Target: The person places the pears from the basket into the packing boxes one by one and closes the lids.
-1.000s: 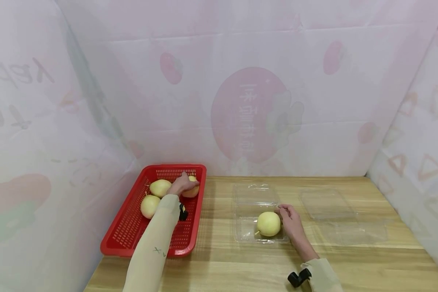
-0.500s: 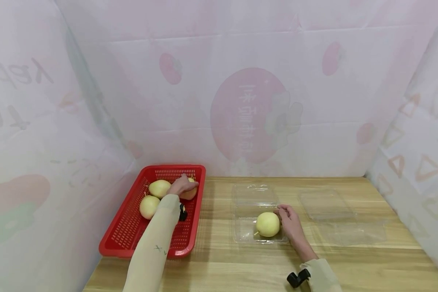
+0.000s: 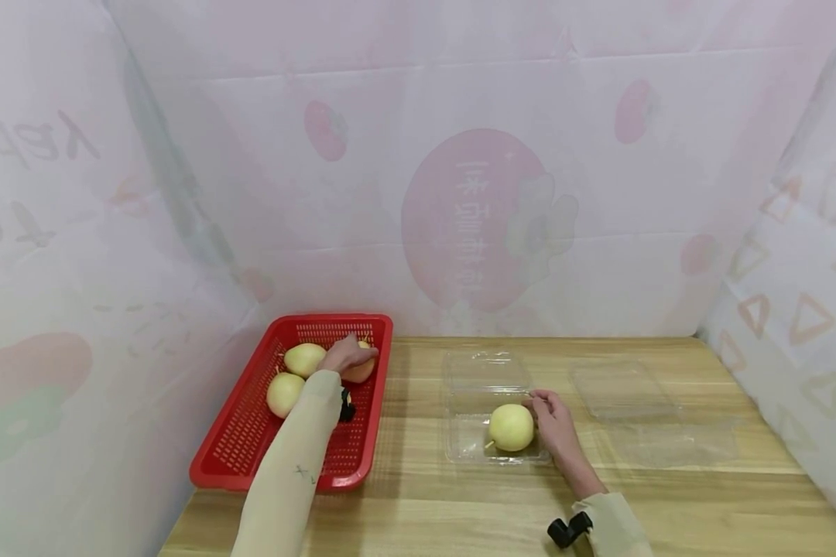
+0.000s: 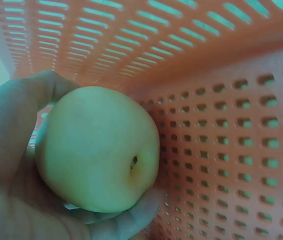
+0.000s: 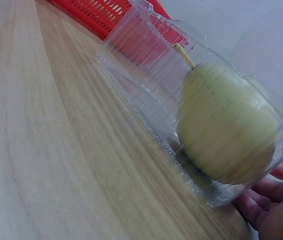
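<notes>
Pear nudged, left hand tightening its claim

It's in the far right corner of the red basket, a touch farther from the side wall than a second ago, with fingers wrapped round it! That suggests a hold being settled, the lift not yet begun. On the basket's left side, a rear pear and a front pear lie loose. Right of the basket, the right hand, unmoved, grips the edge of an open clear container bearing a boxed pear; farthest right, a second container.
</notes>
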